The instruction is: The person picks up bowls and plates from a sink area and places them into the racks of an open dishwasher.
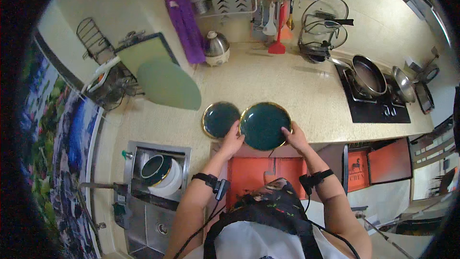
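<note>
A large dark green plate with a gold rim [265, 126] is held level near the counter's front edge. My left hand [234, 138] grips its left side and my right hand [294, 136] its right side, the right thumb on top. Just left of it, a smaller dark green gold-rimmed plate [220, 119] lies on the counter, close to my left fingers. Whether the large plate touches the counter cannot be told.
The steel sink [187, 158] at the left holds stacked dishes [163, 174]. Green cutting boards [169, 82] stand behind it. At the right, a frying pan [369, 75] sits on the gas hob [366, 113]. A pot-lid rack [305, 39] and hanging red spatula [276, 47] are at the back.
</note>
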{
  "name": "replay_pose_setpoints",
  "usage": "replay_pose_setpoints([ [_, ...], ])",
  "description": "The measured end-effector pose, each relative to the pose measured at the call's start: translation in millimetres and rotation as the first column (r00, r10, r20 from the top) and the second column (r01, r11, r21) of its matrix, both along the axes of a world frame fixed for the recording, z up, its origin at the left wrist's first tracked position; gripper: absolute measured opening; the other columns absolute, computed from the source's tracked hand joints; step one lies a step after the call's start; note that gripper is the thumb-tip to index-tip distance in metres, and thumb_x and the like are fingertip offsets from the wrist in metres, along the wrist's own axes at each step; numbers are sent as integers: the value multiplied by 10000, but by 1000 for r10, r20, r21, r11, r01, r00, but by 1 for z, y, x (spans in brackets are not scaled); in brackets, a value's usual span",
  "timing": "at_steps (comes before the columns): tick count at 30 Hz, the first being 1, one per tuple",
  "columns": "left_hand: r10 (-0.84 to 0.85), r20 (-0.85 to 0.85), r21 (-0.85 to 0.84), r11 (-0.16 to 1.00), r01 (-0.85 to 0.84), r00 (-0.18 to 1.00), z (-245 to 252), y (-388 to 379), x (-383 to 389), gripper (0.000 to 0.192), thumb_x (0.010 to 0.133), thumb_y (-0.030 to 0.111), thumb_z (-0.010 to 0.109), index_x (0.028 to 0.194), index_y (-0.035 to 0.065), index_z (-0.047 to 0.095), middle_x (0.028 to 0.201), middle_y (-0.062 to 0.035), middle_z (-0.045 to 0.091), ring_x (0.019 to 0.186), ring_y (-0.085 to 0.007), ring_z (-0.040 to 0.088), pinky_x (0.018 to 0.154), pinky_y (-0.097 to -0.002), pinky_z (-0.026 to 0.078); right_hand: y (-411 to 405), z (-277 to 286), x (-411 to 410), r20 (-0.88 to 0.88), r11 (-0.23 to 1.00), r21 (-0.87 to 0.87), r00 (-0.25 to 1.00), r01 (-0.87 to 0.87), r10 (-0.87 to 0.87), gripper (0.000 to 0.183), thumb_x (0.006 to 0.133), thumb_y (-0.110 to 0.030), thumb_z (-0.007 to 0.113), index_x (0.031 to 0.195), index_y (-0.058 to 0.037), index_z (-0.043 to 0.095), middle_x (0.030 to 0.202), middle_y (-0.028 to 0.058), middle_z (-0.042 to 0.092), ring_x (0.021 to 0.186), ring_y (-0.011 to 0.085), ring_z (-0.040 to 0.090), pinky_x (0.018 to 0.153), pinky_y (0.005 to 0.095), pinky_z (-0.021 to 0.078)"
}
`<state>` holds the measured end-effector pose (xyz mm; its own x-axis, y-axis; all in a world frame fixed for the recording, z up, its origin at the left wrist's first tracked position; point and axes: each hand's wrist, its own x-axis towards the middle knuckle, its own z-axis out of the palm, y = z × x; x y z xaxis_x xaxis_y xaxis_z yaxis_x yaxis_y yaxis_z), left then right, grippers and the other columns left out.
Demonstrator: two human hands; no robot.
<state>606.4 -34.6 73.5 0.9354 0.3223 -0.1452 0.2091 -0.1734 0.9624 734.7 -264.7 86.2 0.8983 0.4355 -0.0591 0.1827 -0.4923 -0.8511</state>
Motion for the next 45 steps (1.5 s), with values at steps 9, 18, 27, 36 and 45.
replay_pose_setpoints([
  [9, 37, -138, -112, 992, -52, 990, -8, -25, 79, 653, 825, -94, 453, 1386, 81, 169, 1316, -120, 407, 1095, -219, 492, 846, -318, 461, -10, -42, 86, 133, 998, -61, 990, -31, 39, 496, 750, -106, 625, 1195, -15, 425, 991, 226, 565, 922, 390, 555, 803, 429, 454],
  [18, -100, 1, 280, 955, 96, 995, 8, -4, 55, 472, 843, 85, 562, 1285, 69, 397, 1236, -140, 463, 1074, -223, 504, 869, -322, 427, 11, -10, 92, 428, 991, -128, 900, -26, 79, 495, 762, -90, 613, 1218, -40, 428, 1144, 218, 445, 1047, 370, 464, 884, 403, 417],
  [27, 338, 128, 313, 879, -361, 933, 46, 106, -179, 292, 837, 94, 559, 1125, 51, 545, 1093, -102, 568, 983, -197, 553, 784, -313, 469, 186, 82, -39, 239, 643, 123, 652, -756, 720, 224, 813, -48, 578, 1036, -38, 589, 984, 134, 614, 865, 228, 617, 768, 308, 486],
  [36, 581, 185, 701, 488, -521, 793, 26, 150, -360, 411, 716, 165, 652, 1109, 86, 558, 1180, -107, 512, 1091, -301, 474, 902, -383, 410, 350, 11, -247, 375, 52, -173, -17, -984, 927, 506, 764, -162, 669, 1214, -61, 462, 1192, 178, 472, 1060, 304, 505, 886, 348, 438],
  [45, 440, -108, 889, 444, -111, 892, 17, 170, -351, 580, 648, 181, 629, 1194, 65, 473, 1246, -77, 453, 1160, -286, 413, 981, -459, 334, 364, -7, -285, 382, 78, -527, -154, -846, 911, 615, 733, -192, 623, 1259, -27, 350, 1220, 171, 429, 1125, 363, 426, 893, 402, 435],
])
